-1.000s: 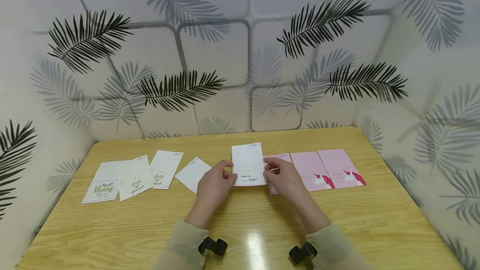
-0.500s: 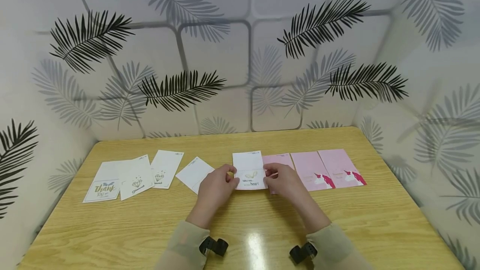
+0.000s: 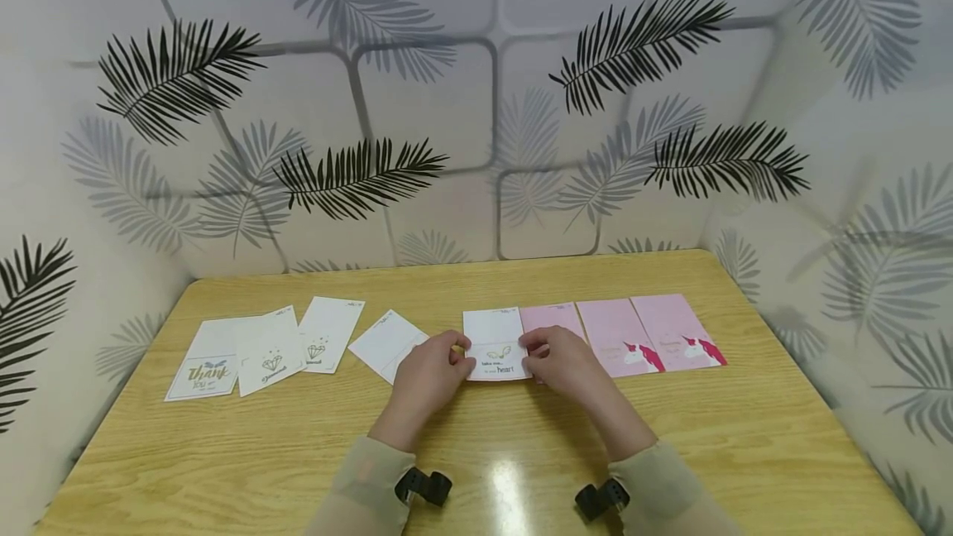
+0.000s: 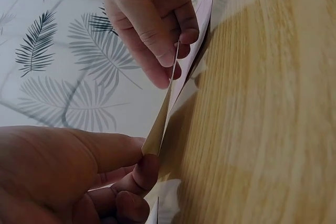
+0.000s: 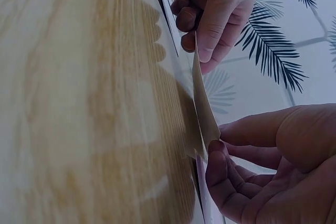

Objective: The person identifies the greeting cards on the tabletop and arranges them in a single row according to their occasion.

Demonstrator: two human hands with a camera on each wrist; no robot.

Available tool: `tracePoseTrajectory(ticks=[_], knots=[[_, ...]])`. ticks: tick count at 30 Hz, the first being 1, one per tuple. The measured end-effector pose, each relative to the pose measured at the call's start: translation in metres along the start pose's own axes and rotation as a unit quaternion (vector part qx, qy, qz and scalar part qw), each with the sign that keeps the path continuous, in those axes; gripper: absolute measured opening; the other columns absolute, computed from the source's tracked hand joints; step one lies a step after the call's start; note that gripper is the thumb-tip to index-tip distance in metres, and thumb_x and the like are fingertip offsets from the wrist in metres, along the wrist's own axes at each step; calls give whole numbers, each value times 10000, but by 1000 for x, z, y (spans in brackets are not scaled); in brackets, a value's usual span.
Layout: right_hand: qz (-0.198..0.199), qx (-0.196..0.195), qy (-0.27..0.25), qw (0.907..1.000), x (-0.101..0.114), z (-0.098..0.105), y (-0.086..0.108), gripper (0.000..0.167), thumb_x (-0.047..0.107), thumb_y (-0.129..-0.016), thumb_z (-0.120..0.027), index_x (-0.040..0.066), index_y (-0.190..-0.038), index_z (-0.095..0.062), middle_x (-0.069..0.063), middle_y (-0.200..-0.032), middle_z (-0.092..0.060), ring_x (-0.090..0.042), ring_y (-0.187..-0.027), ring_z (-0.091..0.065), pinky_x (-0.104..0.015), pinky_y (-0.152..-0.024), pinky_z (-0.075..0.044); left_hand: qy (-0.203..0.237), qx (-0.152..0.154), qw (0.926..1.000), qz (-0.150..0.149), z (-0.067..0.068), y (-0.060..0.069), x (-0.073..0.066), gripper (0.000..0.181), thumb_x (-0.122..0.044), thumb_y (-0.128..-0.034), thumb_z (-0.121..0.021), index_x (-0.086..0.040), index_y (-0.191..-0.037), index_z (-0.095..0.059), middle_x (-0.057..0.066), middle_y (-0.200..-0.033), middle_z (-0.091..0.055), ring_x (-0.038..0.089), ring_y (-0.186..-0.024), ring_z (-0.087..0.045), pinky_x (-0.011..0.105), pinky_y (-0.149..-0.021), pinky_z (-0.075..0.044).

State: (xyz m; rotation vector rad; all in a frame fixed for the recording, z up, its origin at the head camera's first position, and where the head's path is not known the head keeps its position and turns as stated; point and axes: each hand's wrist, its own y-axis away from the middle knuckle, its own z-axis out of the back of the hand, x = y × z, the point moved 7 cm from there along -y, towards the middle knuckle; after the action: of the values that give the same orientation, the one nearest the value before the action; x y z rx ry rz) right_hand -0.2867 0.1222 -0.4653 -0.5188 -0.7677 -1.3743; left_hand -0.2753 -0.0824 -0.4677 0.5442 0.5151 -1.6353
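Observation:
Between both hands is a white greeting card (image 3: pixel 495 329) with gold wings and the words "take me... heart" on its lower half. My left hand (image 3: pixel 426 379) pinches its left edge between thumb and fingers. At the opposite edge, my right hand (image 3: pixel 566 364) pinches it the same way. The wrist views show the card edge-on, its near edge slightly above the table, with the left hand (image 4: pixel 79 169) and right hand (image 5: pixel 283 161) at either end. Right beside it, a pink card (image 3: pixel 553 317) is partly hidden by the right hand. A tilted white card (image 3: pixel 383 346) lies by the left hand.
Farther left on the wooden table (image 3: pixel 298 453) lie a "Thank you" card (image 3: pixel 201 366) and two diamond cards, one being this front card (image 3: pixel 270 354). Two pink unicorn cards (image 3: pixel 614 329) lie to the right. A leaf-patterned wall (image 3: pixel 462 213) stands behind the table's back edge.
Both hands have lowered the white card toward the table and slightly toward the person, keeping their pinch on its edges. The other cards have stayed in place.

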Motion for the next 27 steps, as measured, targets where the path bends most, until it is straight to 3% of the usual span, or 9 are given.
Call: tracePoseTrajectory(ticks=[11, 19, 27], knots=[[123, 62, 202, 9997, 0, -2, -2, 321, -28, -914, -747, 2, -1228, -809, -74, -1050, -777, -184, -930, -696, -336, -752, -566, -60, 19, 10000, -35, -4, 0, 3, 185, -204, -1030, -790, -102, -1184, -772, -30, -897, -708, 151, -747, -600, 391, -729, -513], [-10, 79, 338, 9994, 0, -2, 0, 274, 7, -948, -756, 25, -1215, -817, -61, -1065, -752, -202, -953, -660, -354, -801, -554, -147, 27, 9999, -4, -6, 0, 2, 183, -204, -1029, -792, -100, -1179, -778, -31, -869, -673, 159, -714, -560, 372, -697, -477], [301, 150, 611, 9976, 3, -3, 2, 216, -2, -941, -764, 3, -1146, -833, -44, -941, -677, -210, -893, -580, -353, -776, -479, -245, 15, 9996, 119, -7, 1, 2, 179, -206, -1021, -788, -100, -1166, -777, -36, -843, -653, 164, -704, -553, 367, -687, -460]])
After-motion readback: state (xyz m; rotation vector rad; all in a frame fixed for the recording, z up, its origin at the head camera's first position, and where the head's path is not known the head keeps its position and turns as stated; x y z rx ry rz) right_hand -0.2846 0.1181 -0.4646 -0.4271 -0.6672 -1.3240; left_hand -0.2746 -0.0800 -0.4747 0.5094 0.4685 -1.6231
